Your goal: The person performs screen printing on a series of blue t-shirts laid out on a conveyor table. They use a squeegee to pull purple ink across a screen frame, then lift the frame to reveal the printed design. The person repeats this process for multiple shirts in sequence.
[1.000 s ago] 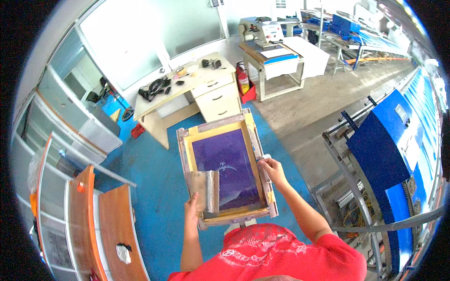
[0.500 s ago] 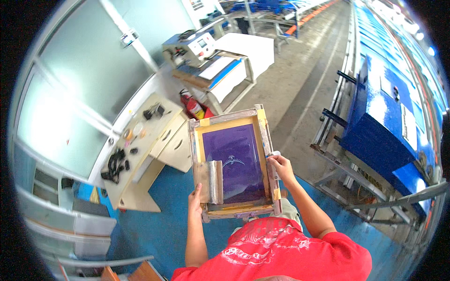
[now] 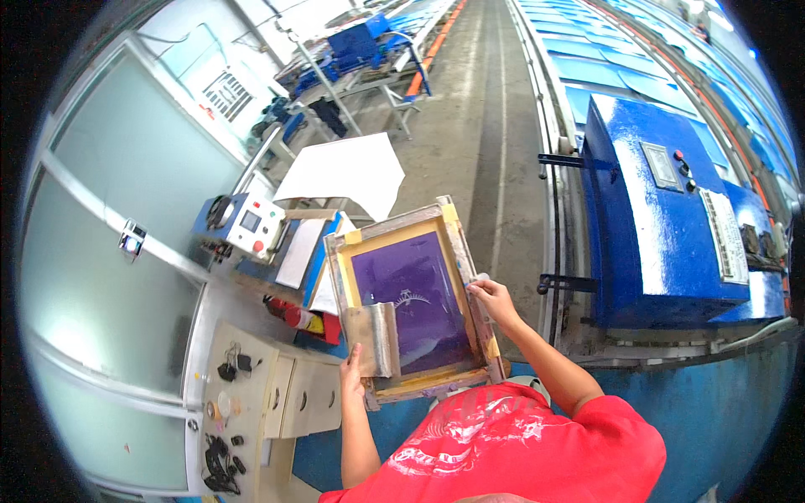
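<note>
A screen printing frame (image 3: 411, 272) is held up in front of my red shirt, tilted slightly. Its wooden border has yellow tape inside, and the purple mesh carries a small pale arched design. Across the lower left of the frame lies a squeegee (image 3: 369, 342) with a flat, worn face. My left hand (image 3: 353, 369) is closed on the frame's left edge beside the squeegee; whether it also pins the squeegee is unclear. At the right edge, my right hand (image 3: 495, 299) grips the frame, fingers curled near a small whitish object (image 3: 480, 277) that I cannot make out.
At left stands a desk (image 3: 283, 394) with cables and small items. Beyond it are a fire extinguisher (image 3: 303, 320) and a bench machine (image 3: 243, 222) beside a white-covered table (image 3: 352, 172). A large blue machine (image 3: 646, 226) stands right, along a walkway (image 3: 470, 134) and blue panels.
My view has turned right, so the desk and bench machine sit farther left and the walkway nearer the middle. Both hands keep hold of the screen printing frame, with the squeegee on it.
</note>
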The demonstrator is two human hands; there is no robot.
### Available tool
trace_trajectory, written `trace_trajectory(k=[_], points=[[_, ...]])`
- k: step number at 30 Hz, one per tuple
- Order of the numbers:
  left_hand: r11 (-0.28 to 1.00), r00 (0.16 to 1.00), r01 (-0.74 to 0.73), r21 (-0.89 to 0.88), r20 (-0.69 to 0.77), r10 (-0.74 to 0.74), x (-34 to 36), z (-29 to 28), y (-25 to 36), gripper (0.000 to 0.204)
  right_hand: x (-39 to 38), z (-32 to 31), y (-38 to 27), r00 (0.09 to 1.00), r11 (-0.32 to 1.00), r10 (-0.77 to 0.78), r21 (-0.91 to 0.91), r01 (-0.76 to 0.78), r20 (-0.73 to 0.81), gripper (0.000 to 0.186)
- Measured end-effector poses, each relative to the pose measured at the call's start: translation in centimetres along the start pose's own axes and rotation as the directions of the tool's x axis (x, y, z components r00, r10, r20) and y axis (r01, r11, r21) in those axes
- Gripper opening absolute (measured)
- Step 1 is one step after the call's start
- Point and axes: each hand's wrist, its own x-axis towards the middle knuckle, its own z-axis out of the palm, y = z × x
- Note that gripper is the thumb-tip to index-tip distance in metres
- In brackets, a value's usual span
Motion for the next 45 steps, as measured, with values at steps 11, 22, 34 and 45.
trace_trajectory(k=[11, 22, 34, 45], points=[[0.998, 0.987, 0.060, 0.030, 0.148, -0.064, 17.9, 11.0, 7.4, 0.072, 18.6, -0.1, -2.5, 0.965, 0.990, -0.081, 0.088, 0.106, -0.250, 0.024], [0.998, 0.983, -0.003, 0.061, 0.184, -0.009, 40.8, 25.6, 19.4, 0.084, 42.2, -3.0, -8.7, 0.952, 0.988, -0.127, -0.116, 0.098, -0.277, 0.027], [0.993, 0.900, -0.007, 0.114, 0.434, -0.043, 59.4, 43.1, 24.3, 0.078, 58.8, -10.8, -8.0, 0.881, 0.996, -0.093, -0.044, 0.081, -0.465, 0.025], [0.987, 0.815, 0.001, 0.161, 0.572, -0.094, 68.3, 71.2, 31.8, 0.082, 73.5, -28.7, -14.2, 0.774, 0.958, -0.246, -0.027, 0.284, -0.584, 0.017]])
